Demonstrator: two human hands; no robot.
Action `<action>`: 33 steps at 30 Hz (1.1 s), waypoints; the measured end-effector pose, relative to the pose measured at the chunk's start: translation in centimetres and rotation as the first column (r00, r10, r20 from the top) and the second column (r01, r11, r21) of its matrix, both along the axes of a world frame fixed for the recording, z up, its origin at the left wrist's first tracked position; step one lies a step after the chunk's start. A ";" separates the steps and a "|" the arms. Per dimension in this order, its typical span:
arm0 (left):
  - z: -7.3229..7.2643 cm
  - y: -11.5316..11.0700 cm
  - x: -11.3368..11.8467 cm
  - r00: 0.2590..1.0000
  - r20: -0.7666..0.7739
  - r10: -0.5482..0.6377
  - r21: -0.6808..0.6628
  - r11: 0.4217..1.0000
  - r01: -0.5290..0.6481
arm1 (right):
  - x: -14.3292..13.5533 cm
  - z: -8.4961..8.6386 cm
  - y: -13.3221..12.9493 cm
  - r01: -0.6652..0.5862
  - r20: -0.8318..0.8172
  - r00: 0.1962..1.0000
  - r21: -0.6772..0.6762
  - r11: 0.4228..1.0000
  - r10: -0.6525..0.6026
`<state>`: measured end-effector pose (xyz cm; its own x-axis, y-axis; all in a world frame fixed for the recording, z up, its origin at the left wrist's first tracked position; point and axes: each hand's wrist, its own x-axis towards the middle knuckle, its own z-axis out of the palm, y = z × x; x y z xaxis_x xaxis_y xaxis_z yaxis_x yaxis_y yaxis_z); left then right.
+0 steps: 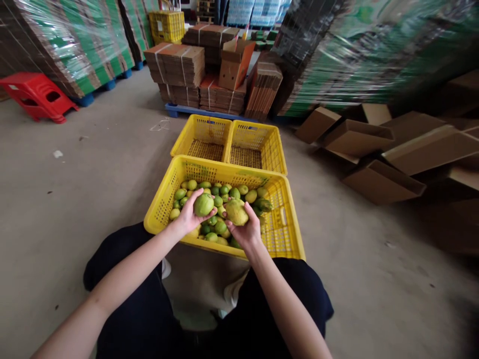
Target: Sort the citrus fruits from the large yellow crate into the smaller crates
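Observation:
My left hand [190, 214] is closed around a green lemon [204, 205], held above the large yellow crate [160, 204]. Beside it, my right hand [249, 230] grips a yellow-green lemon [237, 212] with some darker marks on its skin. The two fruits are close together but apart. Below them many green and yellow lemons [220, 227] lie loose in the crate, mostly toward its left and middle. The crate's right end shows its bare slatted floor. My hands and the held fruits hide part of the pile.
Two smaller yellow crates [256, 127] stand behind the large one. Bundled flat cardboard [179, 65] sits on a blue pallet [172, 110]. Cardboard boxes [385, 182] lie heaped at right. A red stool [37, 94] stands at left, near wrapped pallet stacks [80, 42].

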<state>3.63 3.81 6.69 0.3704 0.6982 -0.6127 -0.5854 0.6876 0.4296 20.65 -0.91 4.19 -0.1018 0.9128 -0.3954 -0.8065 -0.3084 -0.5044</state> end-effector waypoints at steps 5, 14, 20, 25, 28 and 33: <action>0.4 -0.2 0.3 0.999 -0.001 0.048 -0.043 0.998 -0.048 | -0.4 0.0 0.1 0.010 0.041 0.999 -0.034 0.999 -0.009; -1.5 0.0 -0.1 0.998 0.064 0.004 0.018 1.000 -0.005 | -0.6 0.7 0.0 0.000 -0.001 1.000 -0.041 0.999 0.000; 0.2 0.5 -0.9 0.998 0.054 -0.034 0.039 0.999 0.032 | -0.1 1.2 -0.2 0.008 -0.048 0.999 -0.089 0.996 -0.013; -2.1 -0.1 -1.4 0.994 -0.041 -0.104 -0.073 0.992 0.101 | 0.6 0.3 -0.2 0.044 0.096 0.995 -0.300 0.953 -0.016; -5.2 -0.4 -1.0 0.980 -0.179 -0.088 -0.264 0.964 0.039 | 1.3 -0.5 -0.2 0.067 0.188 0.982 -0.410 0.910 0.012; -5.0 5.4 0.1 0.968 -0.249 -0.038 -0.147 0.989 0.001 | 2.0 -1.1 -0.3 0.095 0.250 0.968 -0.409 0.908 0.011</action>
<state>3.70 9.21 1.70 0.2047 0.5898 -0.7812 -0.4581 0.7630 0.4560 22.66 -1.25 3.08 0.0799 0.6616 -0.7456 -0.6938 -0.5002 -0.5181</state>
